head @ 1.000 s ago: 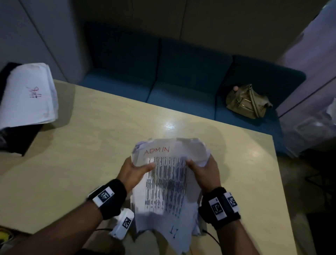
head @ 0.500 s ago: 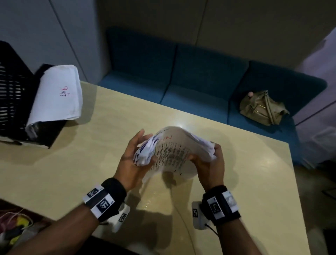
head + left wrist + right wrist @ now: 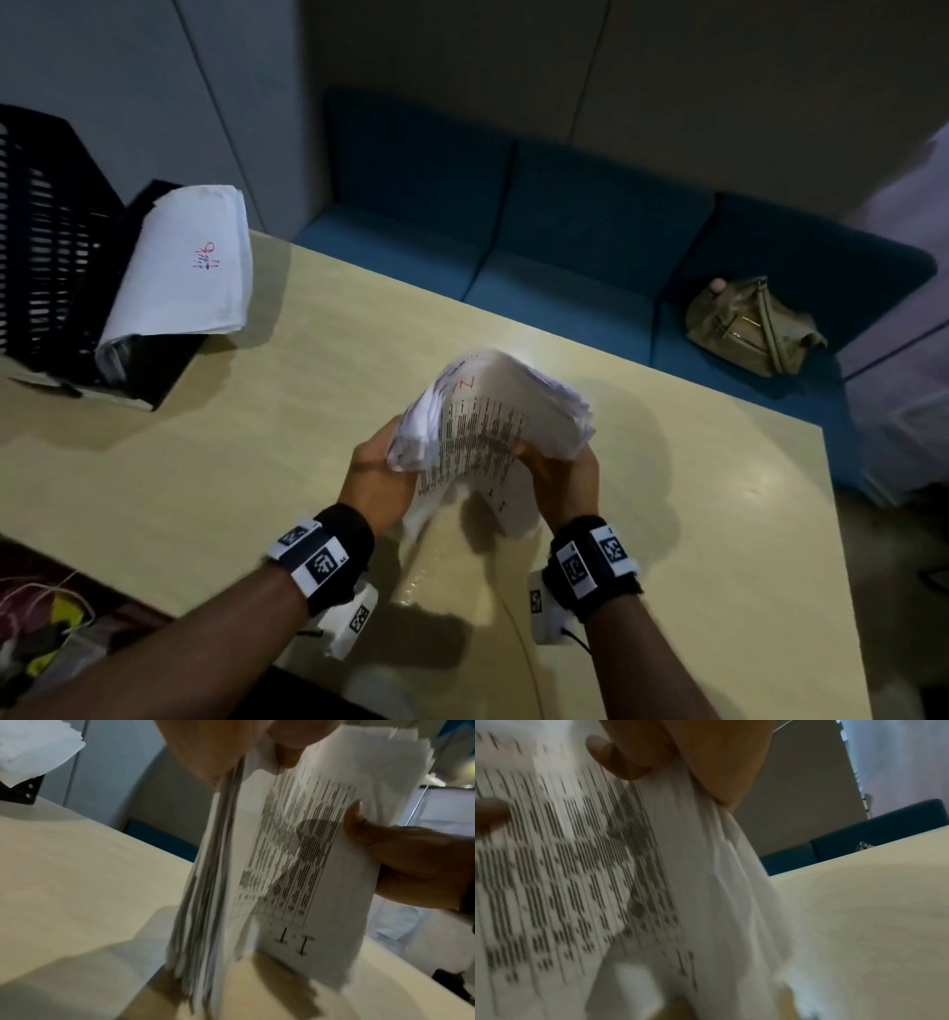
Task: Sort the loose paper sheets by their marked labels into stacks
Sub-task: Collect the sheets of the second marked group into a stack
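Bundle of loose sheets held on end between both hands, above the counter's near middle.

Head view: the left hand [image 3: 377,465] grips the bundle [image 3: 493,411] at its left edge, the right hand [image 3: 562,475] grips the right edge with its thumb over the printed top sheet; the long axis runs from the person up and away, red lettering at the far end. A finished stack [image 3: 190,262] lies on a black tray [image 3: 46,231] far to the left, nearer the left hand.
Left wrist view: the sheets [image 3: 257,882] stand nearly upright, lower edges hanging just over the counter [image 3: 77,872].
Right wrist view: the right thumb [image 3: 618,758] presses the printed page [image 3: 564,862]; blur hides finer detail.
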`<state>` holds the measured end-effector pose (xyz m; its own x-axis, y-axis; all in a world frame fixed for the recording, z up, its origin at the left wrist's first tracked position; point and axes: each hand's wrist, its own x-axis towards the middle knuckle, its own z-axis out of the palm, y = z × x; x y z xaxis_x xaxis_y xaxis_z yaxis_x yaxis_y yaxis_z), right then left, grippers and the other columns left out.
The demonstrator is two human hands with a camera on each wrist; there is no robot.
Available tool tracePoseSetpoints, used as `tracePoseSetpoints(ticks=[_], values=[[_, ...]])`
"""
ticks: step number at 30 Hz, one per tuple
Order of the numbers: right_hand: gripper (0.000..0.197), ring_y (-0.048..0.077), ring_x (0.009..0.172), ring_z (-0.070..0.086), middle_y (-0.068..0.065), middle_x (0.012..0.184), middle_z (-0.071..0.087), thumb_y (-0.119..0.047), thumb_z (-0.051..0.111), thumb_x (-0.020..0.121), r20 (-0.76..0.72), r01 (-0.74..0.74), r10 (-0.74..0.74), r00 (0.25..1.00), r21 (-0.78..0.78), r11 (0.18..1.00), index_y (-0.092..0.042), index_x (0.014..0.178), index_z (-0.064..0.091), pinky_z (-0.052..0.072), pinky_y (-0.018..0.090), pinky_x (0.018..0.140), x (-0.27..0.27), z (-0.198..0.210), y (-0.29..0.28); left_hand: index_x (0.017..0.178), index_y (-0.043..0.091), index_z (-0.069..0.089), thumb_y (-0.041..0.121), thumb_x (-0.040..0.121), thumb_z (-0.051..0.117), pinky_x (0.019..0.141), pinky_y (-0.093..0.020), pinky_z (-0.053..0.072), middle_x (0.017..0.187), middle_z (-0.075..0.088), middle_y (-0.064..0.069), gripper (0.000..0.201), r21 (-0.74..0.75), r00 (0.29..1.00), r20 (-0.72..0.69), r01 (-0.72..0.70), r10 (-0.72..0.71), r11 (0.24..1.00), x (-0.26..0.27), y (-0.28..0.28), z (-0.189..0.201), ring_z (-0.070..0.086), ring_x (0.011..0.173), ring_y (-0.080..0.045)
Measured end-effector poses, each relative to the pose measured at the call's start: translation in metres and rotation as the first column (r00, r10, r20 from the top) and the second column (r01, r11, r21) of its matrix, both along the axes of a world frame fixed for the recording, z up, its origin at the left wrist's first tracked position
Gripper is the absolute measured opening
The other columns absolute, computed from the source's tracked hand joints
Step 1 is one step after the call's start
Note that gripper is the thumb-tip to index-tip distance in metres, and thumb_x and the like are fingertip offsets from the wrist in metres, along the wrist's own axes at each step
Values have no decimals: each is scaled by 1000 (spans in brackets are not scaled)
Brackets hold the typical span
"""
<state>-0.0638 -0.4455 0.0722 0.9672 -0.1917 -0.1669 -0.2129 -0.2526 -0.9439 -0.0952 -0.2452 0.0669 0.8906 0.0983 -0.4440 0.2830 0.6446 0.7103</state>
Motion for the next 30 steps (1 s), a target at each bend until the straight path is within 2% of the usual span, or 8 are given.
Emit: tracePoseSetpoints(ticks=[4, 7, 12, 17, 19, 23, 27, 30], values=[[41, 27, 88, 59, 10, 98, 64, -22, 77, 77, -140, -123, 92, 986, -231, 965, -7, 111, 61, 52, 36, 76, -2, -16, -7, 75, 24, 74, 1, 91, 50, 71, -20, 51, 79, 68, 8, 37, 82, 1000, 3, 14, -15, 997, -1, 1, -13, 65, 71, -5], [41, 30, 89, 62, 9, 95, 66, -27, 82, 72, -177, -142, 103, 979, -222, 965, -8, 104, 63, 54, 39, 73, -5, -12, -7, 98, 14, 67, -11, 90, 50, 70, -17, 54, 86, 76, 8, 31, 238, 991, 97, 68, -94, 969, -10, 5, 1, 70, 80, -6], [31, 26, 79, 56, 4, 76, 62, -21, 88, 64, -131, -169, 155, 979, -106, 980, -20, 76, 59, 42, 28, 58, 1, 39, 24, 87, 26, 68, 8, 83, 72, 66, -16, 51, 73, 72, 18, 18, 531, 993, 75, 40, -95, 846, -20, 48, 10, 65, 76, -5], [63, 28, 75, 56, 12, 81, 66, -69, 79, 38, -66, -291, 284, 957, -132, 948, -20, 72, 60, 47, 36, 71, 16, 73, 81, 113, 36, 67, 30, 76, 78, 93, -33, 52, 114, 71, 7, 39, 547, 983, 52, 120, -177, 828, -40, 104, 20, 65, 106, -13], [68, 29, 81, 58, 16, 87, 65, -65, 79, 50, -27, -362, 363, 931, -161, 918, -10, 88, 65, 47, 38, 75, 28, 79, 107, 111, 32, 70, 28, 83, 73, 87, -32, 52, 105, 72, 9, 28, 597, 987, 113, 24, -114, 802, -42, 130, 36, 63, 90, -12], [20, 11, 80, 61, 3, 93, 67, -33, 68, 85, -53, -596, 598, 800, -191, 780, -22, 101, 63, 45, 32, 75, 48, 83, 175, 83, 19, 77, 1, 84, 69, 83, -31, 52, 88, 73, 7, 20, 598, 970, 197, -236, 144, 766, -39, 204, 62, 66, 86, -10], [12, 15, 69, 64, -8, 70, 67, -38, 63, 88, 27, -664, 715, 698, -348, 662, -27, 84, 59, 43, 21, 56, 68, 71, 252, 93, 19, 72, 6, 86, 68, 88, -29, 52, 96, 75, 1, 15, 583, 911, 210, -409, 356, 702, -51, 277, 85, 69, 96, -11], [8, -5, 66, 57, -17, 74, 62, -30, 63, 89, 96, -632, 735, 671, -444, 635, -28, 93, 57, 39, 7, 52, 77, 74, 325, 78, 14, 73, -3, 84, 68, 85, -29, 51, 81, 76, 7, 19, 608, 845, 241, -515, 477, 604, -65, 324, 94, 70, 87, -9]])
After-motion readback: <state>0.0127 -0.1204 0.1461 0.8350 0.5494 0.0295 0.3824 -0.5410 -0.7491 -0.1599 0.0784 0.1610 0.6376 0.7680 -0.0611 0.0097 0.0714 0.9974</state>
